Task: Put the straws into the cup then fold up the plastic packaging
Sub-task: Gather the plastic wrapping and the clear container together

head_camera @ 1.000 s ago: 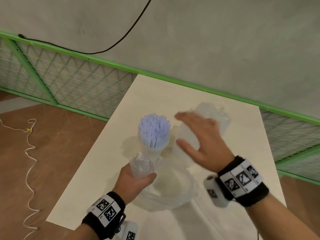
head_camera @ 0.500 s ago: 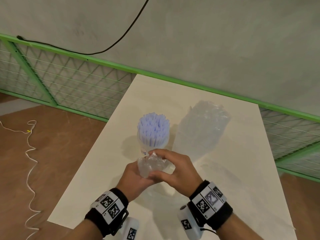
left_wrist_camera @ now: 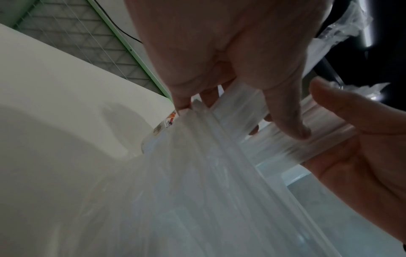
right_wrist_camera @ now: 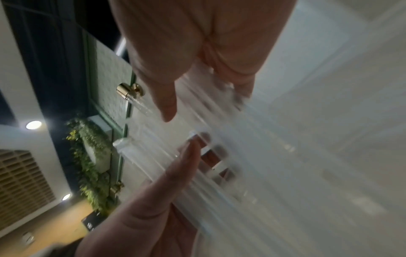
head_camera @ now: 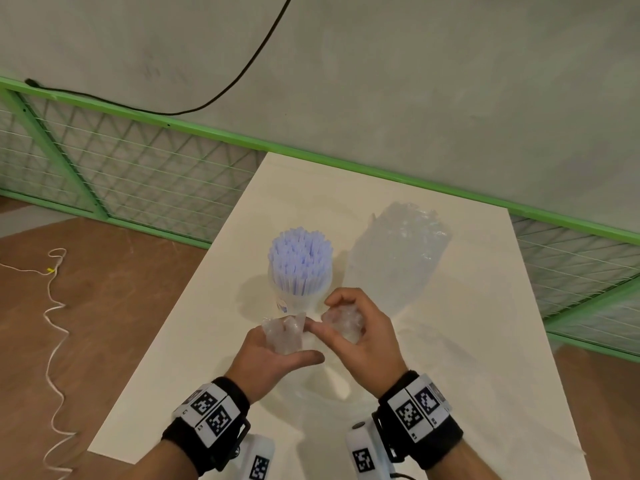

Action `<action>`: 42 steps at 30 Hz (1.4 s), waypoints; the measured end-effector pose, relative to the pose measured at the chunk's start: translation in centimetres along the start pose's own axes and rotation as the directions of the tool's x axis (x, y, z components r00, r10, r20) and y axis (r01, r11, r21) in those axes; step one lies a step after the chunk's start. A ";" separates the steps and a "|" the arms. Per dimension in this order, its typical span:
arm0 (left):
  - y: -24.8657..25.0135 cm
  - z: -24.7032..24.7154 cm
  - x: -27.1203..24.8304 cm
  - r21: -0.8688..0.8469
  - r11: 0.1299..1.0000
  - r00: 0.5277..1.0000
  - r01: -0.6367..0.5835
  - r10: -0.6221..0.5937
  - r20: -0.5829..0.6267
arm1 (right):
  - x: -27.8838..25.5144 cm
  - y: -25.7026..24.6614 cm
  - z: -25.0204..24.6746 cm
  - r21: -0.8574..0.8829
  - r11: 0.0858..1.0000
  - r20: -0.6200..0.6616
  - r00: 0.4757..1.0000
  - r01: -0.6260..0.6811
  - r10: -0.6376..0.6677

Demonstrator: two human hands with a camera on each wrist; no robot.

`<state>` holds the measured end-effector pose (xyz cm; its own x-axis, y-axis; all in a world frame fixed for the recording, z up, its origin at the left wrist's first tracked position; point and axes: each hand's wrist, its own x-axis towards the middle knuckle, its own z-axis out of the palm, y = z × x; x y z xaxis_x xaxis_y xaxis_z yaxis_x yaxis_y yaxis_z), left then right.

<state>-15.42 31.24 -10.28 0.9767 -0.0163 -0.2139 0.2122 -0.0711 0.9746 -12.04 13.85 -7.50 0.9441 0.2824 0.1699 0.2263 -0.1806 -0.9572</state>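
A clear cup (head_camera: 300, 301) packed with pale blue straws (head_camera: 300, 258) stands upright in the middle of the white table (head_camera: 467, 341). Just in front of it both hands hold the clear plastic packaging (head_camera: 285, 332), which hangs down between them. My left hand (head_camera: 277, 355) grips one bunched end, thumb underneath. My right hand (head_camera: 356, 330) curls round the other bunched end (head_camera: 344, 322). In the left wrist view the film (left_wrist_camera: 197, 173) streams down from the fingers (left_wrist_camera: 285, 111). The right wrist view is blurred, with film (right_wrist_camera: 219, 156) between thumb and fingers.
A second crumpled clear bag (head_camera: 398, 251) lies on the table behind and right of the cup. A green mesh fence (head_camera: 138, 174) runs behind the table, with a black cable (head_camera: 221, 95) on the wall. A white cord (head_camera: 52, 306) lies on the brown floor at left.
My right hand came back from the far bag and took hold of the packaging beside the left hand. The two hands have since drawn slightly apart with it.
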 end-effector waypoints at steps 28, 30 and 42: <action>-0.1 3.0 2.3 0.048 0.973 0.974 -0.227 0.228 -0.012 | -1.3 0.9 -2.2 -0.348 0.925 -0.175 0.958 0.154 -0.225; -0.3 2.8 2.4 0.051 0.976 0.977 -0.212 0.213 -0.025 | -1.1 0.3 -2.7 -0.358 0.917 -0.188 0.949 0.174 -0.254; -1.4 2.6 2.6 0.050 0.992 0.993 -0.114 0.116 -0.023 | -1.4 1.9 -3.3 -0.333 0.940 -0.200 0.968 0.080 -0.153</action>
<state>-13.29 28.69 -12.39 0.9952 -0.0012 -0.0983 0.0974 -0.1187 0.9881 -12.12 9.99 -8.75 0.9268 0.1129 0.3581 0.3681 -0.4606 -0.8077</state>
